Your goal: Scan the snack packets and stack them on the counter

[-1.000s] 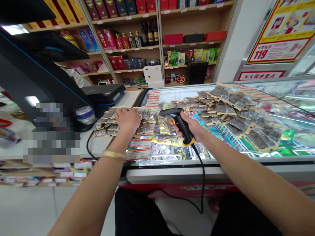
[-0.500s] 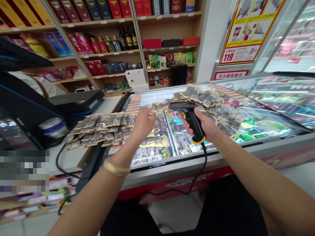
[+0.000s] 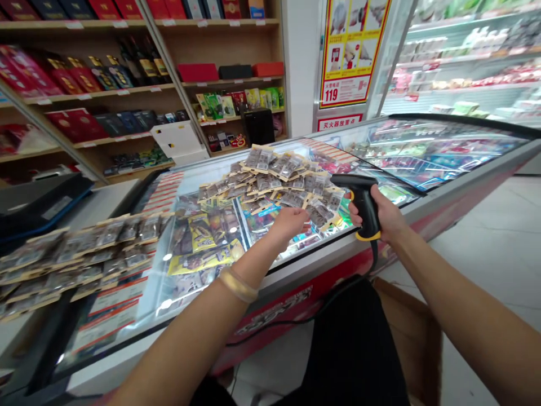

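Note:
My right hand (image 3: 386,211) is wrapped round the grip of a black and yellow barcode scanner (image 3: 364,208), whose head points left over the freezer's front edge. Its cable runs down in front of the freezer. My left hand (image 3: 291,225), with a gold bangle (image 3: 238,284) on the wrist, is at the near edge of a heap of small brown snack packets (image 3: 270,177). Its fingers are curled together; whether anything is between them is hidden. To the left, more of these packets (image 3: 88,256) lie in overlapping rows across the counter and the freezer's end.
The packets rest on the glass top of a chest freezer (image 3: 203,225) with bagged goods inside. A black device (image 3: 46,197) stands on the left counter. Stocked shelves (image 3: 228,56) line the back. An open cardboard box (image 3: 409,338) sits on the floor at my right.
The view has swung to the right. My left hand has moved right, to the edge of the packet heap. The scanner is still in my right hand and has shifted right too.

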`<state>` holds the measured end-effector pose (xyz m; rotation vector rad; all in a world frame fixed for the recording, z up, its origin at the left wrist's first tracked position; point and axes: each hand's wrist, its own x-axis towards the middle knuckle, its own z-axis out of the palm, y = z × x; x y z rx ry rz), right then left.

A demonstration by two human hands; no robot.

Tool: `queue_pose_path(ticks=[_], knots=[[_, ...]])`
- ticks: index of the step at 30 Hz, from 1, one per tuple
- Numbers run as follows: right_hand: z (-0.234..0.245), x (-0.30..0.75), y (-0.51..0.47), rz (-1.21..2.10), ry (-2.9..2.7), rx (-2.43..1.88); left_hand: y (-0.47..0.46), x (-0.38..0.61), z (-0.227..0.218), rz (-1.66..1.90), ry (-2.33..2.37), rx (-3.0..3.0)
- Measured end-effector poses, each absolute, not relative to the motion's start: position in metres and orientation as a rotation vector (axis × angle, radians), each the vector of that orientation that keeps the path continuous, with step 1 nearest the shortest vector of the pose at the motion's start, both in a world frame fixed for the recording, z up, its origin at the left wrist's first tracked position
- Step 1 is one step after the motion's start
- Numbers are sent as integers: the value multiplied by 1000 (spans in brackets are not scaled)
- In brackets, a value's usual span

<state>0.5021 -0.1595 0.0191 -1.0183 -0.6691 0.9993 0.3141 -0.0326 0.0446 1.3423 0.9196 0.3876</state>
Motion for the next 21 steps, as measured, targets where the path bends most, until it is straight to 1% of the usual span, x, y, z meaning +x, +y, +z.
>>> queue_pose_path(ticks=[9, 14, 21], knots=[[13, 505, -157, 1035, -633, -936, -47, 326, 61, 451, 954, 1066], [13, 506, -157, 1037, -619, -925, -45, 332, 54, 438, 1004, 1149], [17, 502, -156, 1035, -582, -932, -58, 347, 68, 334, 1074, 1259]])
